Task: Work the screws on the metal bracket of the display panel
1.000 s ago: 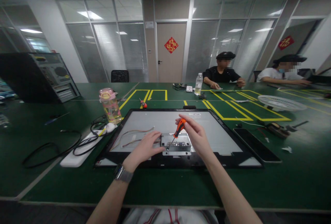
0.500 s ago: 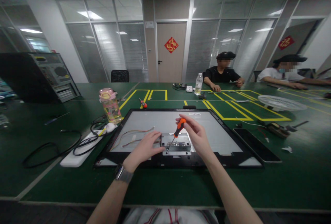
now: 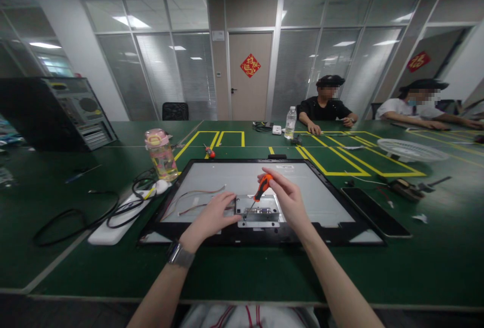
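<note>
My right hand (image 3: 288, 194) is closed round the orange and black handle of a screwdriver (image 3: 264, 185). Its thin shaft slants down to the left, with the tip at the front left part of a metal bracket (image 3: 270, 219). Connectors show along the bracket's face. My left hand (image 3: 212, 217) lies with fingers stretched out at the bracket's left side, the thumb reaching its front left edge. Bracket and hands are over a flat display panel (image 3: 317, 197) with a black frame, back side up. Loose thin wires (image 3: 192, 194) run across the panel's left part.
Left of the panel are a white power strip (image 3: 109, 229), black cables (image 3: 71, 229) and a pink-lidded bottle (image 3: 162, 154). A dark phone-like slab (image 3: 374, 212) lies to the right. Behind stand another screwdriver (image 3: 210, 152) and a water bottle (image 3: 290, 123). Two people sit at the far right.
</note>
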